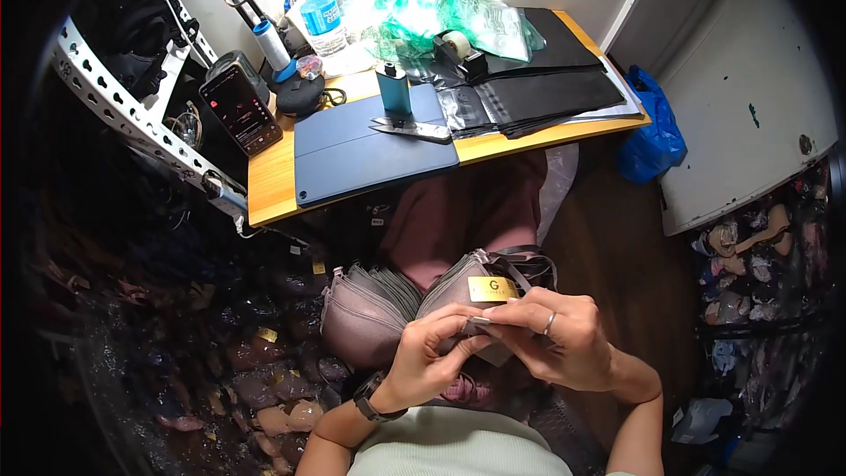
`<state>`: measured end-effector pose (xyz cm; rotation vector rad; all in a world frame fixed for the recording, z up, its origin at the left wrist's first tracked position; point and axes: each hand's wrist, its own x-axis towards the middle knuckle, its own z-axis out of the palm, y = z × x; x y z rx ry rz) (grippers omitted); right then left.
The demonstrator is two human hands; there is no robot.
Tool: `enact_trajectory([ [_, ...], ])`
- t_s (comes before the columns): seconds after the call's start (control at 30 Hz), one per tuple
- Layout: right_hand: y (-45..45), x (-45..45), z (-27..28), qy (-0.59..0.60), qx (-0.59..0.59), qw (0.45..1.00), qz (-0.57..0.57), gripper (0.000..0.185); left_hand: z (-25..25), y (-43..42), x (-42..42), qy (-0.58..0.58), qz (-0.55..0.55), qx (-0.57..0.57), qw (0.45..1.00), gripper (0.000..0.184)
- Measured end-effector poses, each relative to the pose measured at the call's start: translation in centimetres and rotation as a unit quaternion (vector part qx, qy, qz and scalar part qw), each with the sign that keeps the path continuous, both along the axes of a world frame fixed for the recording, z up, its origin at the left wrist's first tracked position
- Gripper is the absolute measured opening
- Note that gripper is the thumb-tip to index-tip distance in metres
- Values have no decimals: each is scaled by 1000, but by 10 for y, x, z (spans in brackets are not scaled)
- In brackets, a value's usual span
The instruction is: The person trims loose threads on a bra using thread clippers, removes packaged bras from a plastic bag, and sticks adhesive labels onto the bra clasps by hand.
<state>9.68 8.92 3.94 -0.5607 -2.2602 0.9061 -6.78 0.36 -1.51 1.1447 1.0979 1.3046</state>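
Observation:
A stack of mauve-brown bras [361, 317] with moulded cups rests on my lap. A gold tag [492, 289] printed with a "G" lies against the right-hand cup, just above my fingers. My left hand [432, 348], with a dark watch on its wrist, is closed in a pinch at a small pale piece [478, 320]. From the other side my right hand [555, 335], wearing a ring, pinches at the same piece. Its kind is too small to tell, and the fingers cover part of it. Dark straps [529, 264] loop out behind my right hand.
Ahead stands a wooden desk [273, 185] with a blue tablet case [352, 154], scissors [410, 130], tape dispenser [460, 57], black plastic sleeves [555, 97] and a propped phone [240, 110]. Bagged garments [264, 370] pile at left. A blue bag [652, 137] hangs at the desk's right.

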Motion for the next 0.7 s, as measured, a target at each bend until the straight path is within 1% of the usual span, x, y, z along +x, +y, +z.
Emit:
enact_trajectory([
  [0.2,-1,0,-1,8,4,1000,9,27,2,0,-2,9,-7,6,1000,13],
  [0.27,-1,0,-2,4,14,1000,9,23,3,0,-2,9,-11,3,1000,13],
  [0.4,-1,1,-2,9,16,1000,8,24,3,-1,-2,11,-21,0,1000,11],
  [0.47,2,4,2,-23,-31,999,27,24,4,-1,-2,23,-21,4,1000,11],
  [0.53,3,6,4,-30,-46,998,34,23,3,-1,-1,35,-21,8,999,10],
  [0.6,4,8,4,-37,-61,997,40,22,2,-1,0,18,-21,5,1000,10],
  [0.7,4,10,3,-30,-80,995,47,21,3,-1,-1,25,-22,5,999,10],
])
